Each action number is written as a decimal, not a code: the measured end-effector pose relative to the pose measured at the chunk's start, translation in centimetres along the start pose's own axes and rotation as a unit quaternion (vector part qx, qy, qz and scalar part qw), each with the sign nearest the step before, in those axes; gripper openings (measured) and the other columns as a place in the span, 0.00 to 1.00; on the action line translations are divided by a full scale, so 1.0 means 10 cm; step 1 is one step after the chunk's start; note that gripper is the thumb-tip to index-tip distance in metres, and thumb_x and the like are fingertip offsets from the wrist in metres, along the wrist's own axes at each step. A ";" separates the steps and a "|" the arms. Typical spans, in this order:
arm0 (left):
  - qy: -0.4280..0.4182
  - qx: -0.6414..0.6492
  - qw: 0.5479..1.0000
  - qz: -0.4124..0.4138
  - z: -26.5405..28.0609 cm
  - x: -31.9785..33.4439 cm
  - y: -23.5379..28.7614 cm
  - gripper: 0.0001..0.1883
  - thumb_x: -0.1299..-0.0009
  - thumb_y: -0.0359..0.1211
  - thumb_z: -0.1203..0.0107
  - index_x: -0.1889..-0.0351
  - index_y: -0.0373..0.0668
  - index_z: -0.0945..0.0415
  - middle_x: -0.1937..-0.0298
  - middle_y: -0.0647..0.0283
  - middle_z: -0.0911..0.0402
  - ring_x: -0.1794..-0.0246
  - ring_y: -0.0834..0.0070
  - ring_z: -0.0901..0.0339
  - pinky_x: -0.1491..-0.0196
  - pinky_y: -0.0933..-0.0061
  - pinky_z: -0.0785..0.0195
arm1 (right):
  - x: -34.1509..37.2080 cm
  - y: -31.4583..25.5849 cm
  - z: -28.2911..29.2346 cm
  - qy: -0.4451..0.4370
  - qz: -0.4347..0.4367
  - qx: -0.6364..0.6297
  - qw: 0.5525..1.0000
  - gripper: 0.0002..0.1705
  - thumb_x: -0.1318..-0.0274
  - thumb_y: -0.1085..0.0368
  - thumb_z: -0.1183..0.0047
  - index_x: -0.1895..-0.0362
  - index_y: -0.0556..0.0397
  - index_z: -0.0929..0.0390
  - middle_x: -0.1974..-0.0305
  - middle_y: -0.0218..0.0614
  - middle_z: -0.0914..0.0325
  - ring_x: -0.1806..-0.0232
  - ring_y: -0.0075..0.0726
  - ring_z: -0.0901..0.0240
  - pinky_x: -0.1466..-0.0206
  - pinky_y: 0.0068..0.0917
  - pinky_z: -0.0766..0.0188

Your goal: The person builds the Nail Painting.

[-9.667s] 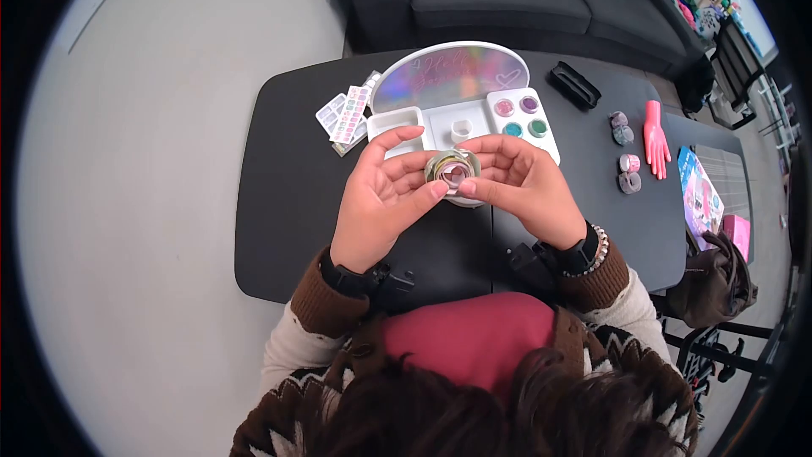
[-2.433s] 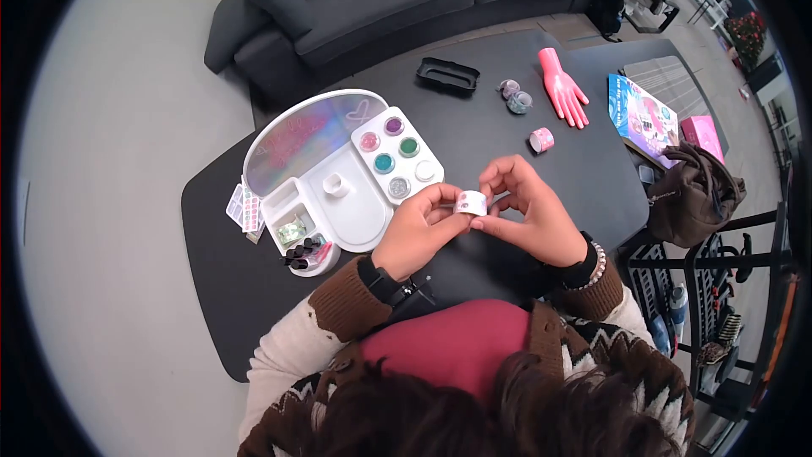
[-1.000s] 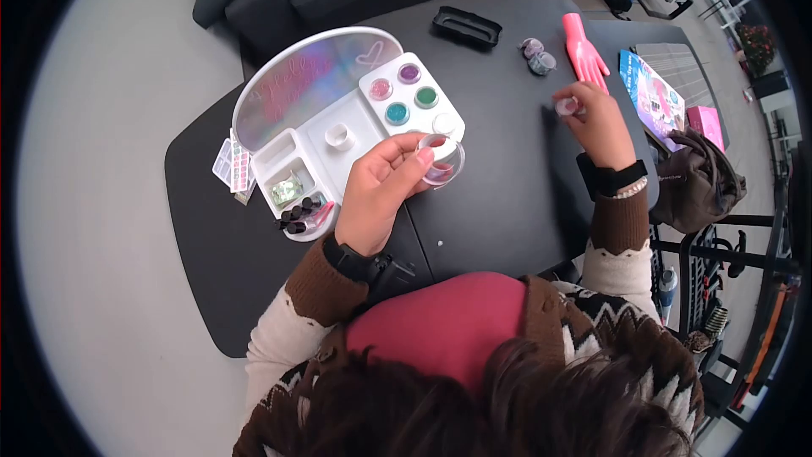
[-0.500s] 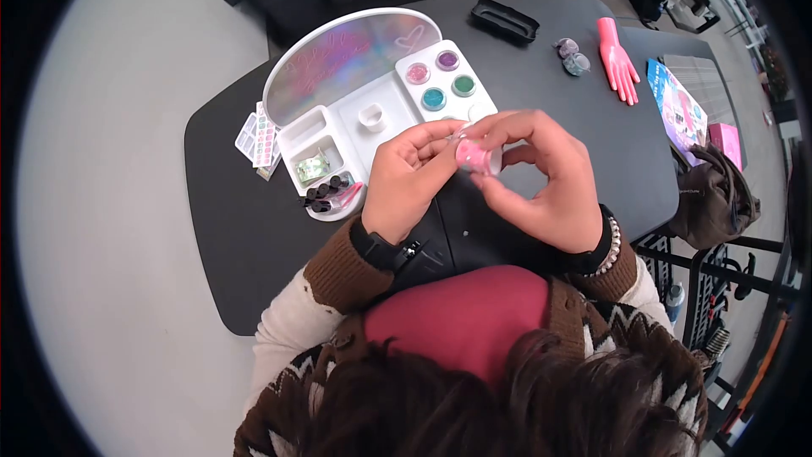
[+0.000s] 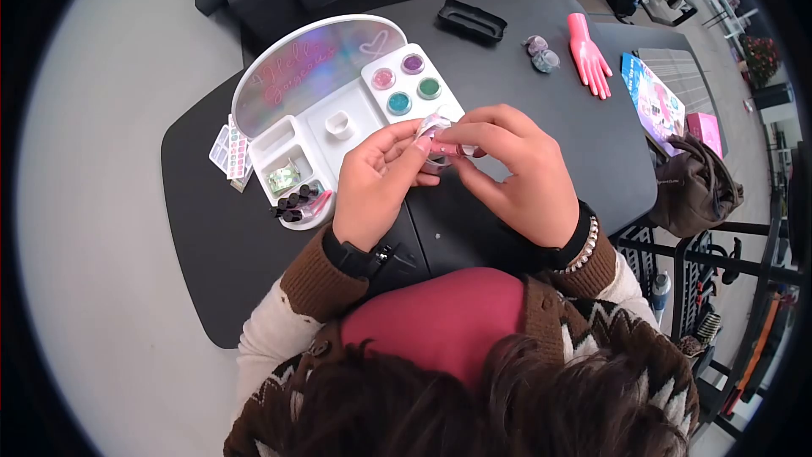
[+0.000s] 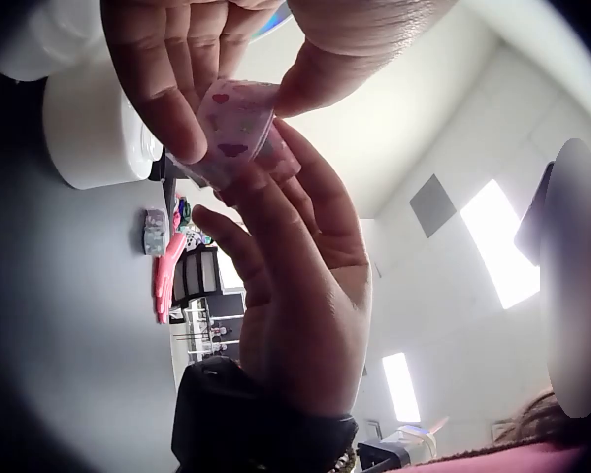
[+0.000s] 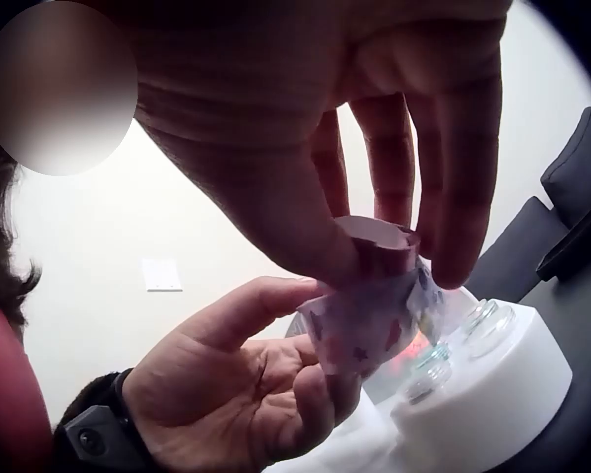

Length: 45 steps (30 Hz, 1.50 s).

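Both hands meet over the front of the white nail kit in the head view. My left hand [image 5: 381,182] pinches a loosely coiled clear strip [image 7: 360,330] printed with small coloured shapes, hearts among them. From the other side, my right hand [image 5: 516,173] grips a small pink roll [image 5: 445,148] between thumb and fingers. In the right wrist view this roll sits at the coil's upper opening, partly inside it. Fingers of both hands press close around the printed strip in the left wrist view, hiding part of the pink roll.
The white kit [image 5: 320,156] holds glitter pots [image 5: 399,102], a small cup [image 5: 339,125] and black-capped bottles [image 5: 296,200]. Farther right are a black tray [image 5: 471,21], two rolls [image 5: 545,60], a pink model hand [image 5: 589,59] and a bag [image 5: 695,186].
The right hand took the pink roll from the table's right side and brought it to the left hand's coiled strip. The roll now sits partly inside the coil.
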State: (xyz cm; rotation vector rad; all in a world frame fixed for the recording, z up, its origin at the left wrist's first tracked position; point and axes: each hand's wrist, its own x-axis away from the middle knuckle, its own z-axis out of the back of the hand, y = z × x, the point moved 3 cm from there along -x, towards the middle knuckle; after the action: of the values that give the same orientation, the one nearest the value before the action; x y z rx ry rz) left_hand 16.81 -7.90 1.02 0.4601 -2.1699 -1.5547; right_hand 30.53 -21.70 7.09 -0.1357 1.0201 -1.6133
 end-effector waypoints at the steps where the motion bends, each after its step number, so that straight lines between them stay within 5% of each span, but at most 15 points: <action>1: 0.003 -0.009 1.000 0.008 -0.01 0.00 0.01 0.22 0.12 0.35 0.46 0.26 0.31 0.26 0.41 0.56 0.12 0.47 0.75 0.12 0.44 0.71 0.14 | 0.01 0.01 -0.01 -0.005 -0.007 0.003 1.000 0.18 0.43 0.76 0.33 0.48 0.49 0.12 0.53 0.40 0.16 0.49 0.51 0.18 0.43 0.43 0.20; 10: -0.020 0.062 0.998 -0.019 -0.01 -0.05 -0.14 0.28 0.18 0.26 0.37 0.24 0.27 0.33 0.32 0.52 0.19 0.37 0.71 0.15 0.35 0.69 0.18 | -0.01 0.01 -0.05 -0.033 -0.016 0.039 0.999 0.33 0.43 0.70 0.29 0.32 0.45 0.23 0.48 0.42 0.14 0.46 0.53 0.17 0.43 0.44 0.19; 13: -0.014 0.068 0.998 0.003 0.00 -0.07 -0.17 0.25 0.19 0.25 0.36 0.27 0.28 0.29 0.38 0.54 0.16 0.39 0.73 0.14 0.36 0.71 0.19 | -0.16 0.13 0.19 0.002 -0.023 0.013 1.000 0.28 0.43 0.67 0.26 0.37 0.48 0.18 0.47 0.40 0.12 0.46 0.51 0.16 0.43 0.43 0.18; 16: -0.050 0.035 0.997 0.038 -0.03 -0.03 -0.14 0.25 0.20 0.26 0.35 0.27 0.30 0.27 0.43 0.58 0.13 0.43 0.76 0.13 0.39 0.75 0.19 | -0.34 0.69 0.53 0.107 -0.104 0.075 0.986 0.23 0.42 0.65 0.24 0.43 0.52 0.15 0.48 0.39 0.11 0.45 0.50 0.14 0.41 0.41 0.18; 18: -0.088 0.000 0.994 0.065 -0.07 0.01 -0.15 0.25 0.21 0.27 0.34 0.28 0.31 0.26 0.45 0.60 0.12 0.45 0.78 0.13 0.41 0.77 0.20 | -0.34 1.28 0.68 0.088 -0.079 0.287 0.950 0.25 0.43 0.65 0.24 0.43 0.56 0.16 0.48 0.42 0.11 0.44 0.51 0.13 0.40 0.42 0.19; 21: -0.108 -0.117 0.981 0.106 -0.08 0.04 -0.24 0.26 0.20 0.26 0.36 0.25 0.35 0.26 0.44 0.59 0.12 0.46 0.79 0.12 0.41 0.76 0.20 | -0.32 1.95 0.70 0.064 -0.175 0.301 0.935 0.24 0.44 0.68 0.26 0.45 0.59 0.18 0.49 0.46 0.12 0.44 0.53 0.13 0.41 0.42 0.18; 25: -0.082 -0.196 0.972 0.098 -0.09 0.08 -0.21 0.24 0.21 0.27 0.35 0.27 0.37 0.23 0.45 0.59 0.11 0.48 0.77 0.11 0.44 0.76 0.18 | -0.31 2.17 0.72 0.055 -0.238 0.239 0.940 0.22 0.43 0.71 0.33 0.45 0.59 0.22 0.49 0.49 0.13 0.46 0.54 0.12 0.42 0.42 0.19; 28: -0.083 -0.258 0.959 0.076 -0.06 0.10 -0.22 0.23 0.20 0.28 0.35 0.29 0.37 0.22 0.45 0.58 0.11 0.50 0.76 0.10 0.46 0.75 0.17 | -0.24 1.85 0.74 0.042 -0.223 0.190 0.955 0.23 0.44 0.69 0.31 0.45 0.58 0.23 0.47 0.48 0.15 0.50 0.51 0.13 0.44 0.40 0.18; 29: -0.079 -0.247 0.963 0.068 -0.06 0.10 -0.22 0.22 0.20 0.28 0.36 0.29 0.36 0.22 0.44 0.58 0.11 0.49 0.76 0.10 0.46 0.75 0.17 | -0.22 1.59 0.70 0.030 -0.209 0.158 0.965 0.23 0.41 0.71 0.31 0.43 0.57 0.22 0.47 0.41 0.16 0.51 0.39 0.15 0.47 0.35 0.18; 30: -0.075 -0.235 0.967 0.060 -0.05 0.10 -0.22 0.22 0.20 0.28 0.36 0.30 0.36 0.22 0.44 0.57 0.11 0.49 0.76 0.09 0.45 0.75 0.17 | -0.21 1.32 0.64 0.029 -0.206 0.157 0.966 0.23 0.41 0.71 0.31 0.43 0.57 0.22 0.47 0.41 0.16 0.51 0.39 0.15 0.47 0.35 0.18; 32: -0.071 -0.231 0.969 0.058 -0.03 0.09 -0.19 0.21 0.20 0.28 0.36 0.30 0.35 0.22 0.45 0.57 0.10 0.48 0.76 0.10 0.45 0.75 0.17 | -0.15 0.85 0.43 -0.005 -0.181 -0.130 0.975 0.21 0.38 0.73 0.33 0.41 0.56 0.20 0.48 0.33 0.17 0.49 0.28 0.18 0.47 0.28 0.18; 34: -0.068 -0.226 0.970 0.059 -0.02 0.08 -0.19 0.21 0.20 0.27 0.36 0.31 0.35 0.21 0.45 0.57 0.10 0.48 0.76 0.10 0.45 0.75 0.17 | -0.03 0.59 0.32 -0.035 -0.172 -0.175 0.969 0.20 0.36 0.76 0.34 0.41 0.56 0.18 0.46 0.29 0.18 0.45 0.23 0.20 0.45 0.24 0.17; 42: -0.038 -0.081 0.995 0.042 -0.05 0.08 -0.12 0.19 0.19 0.23 0.39 0.31 0.33 0.24 0.44 0.55 0.10 0.47 0.75 0.10 0.43 0.77 0.18 | 0.15 0.09 0.10 -0.047 -0.097 -0.210 0.972 0.18 0.39 0.79 0.35 0.45 0.57 0.17 0.37 0.39 0.21 0.36 0.34 0.18 0.38 0.34 0.11; 45: -0.042 -0.033 0.998 0.029 -0.07 0.08 -0.09 0.21 0.19 0.23 0.39 0.29 0.32 0.27 0.45 0.55 0.10 0.46 0.75 0.11 0.41 0.76 0.18 | 0.20 0.07 0.02 -0.022 -0.064 -0.162 0.984 0.18 0.40 0.80 0.34 0.47 0.54 0.13 0.42 0.41 0.16 0.40 0.37 0.14 0.40 0.34 0.12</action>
State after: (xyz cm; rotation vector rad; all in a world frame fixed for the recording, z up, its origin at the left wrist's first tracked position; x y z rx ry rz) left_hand 16.51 -9.19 0.50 0.3132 -2.1668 -1.6341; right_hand 30.49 -23.53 5.94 -0.4646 1.2549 -1.5400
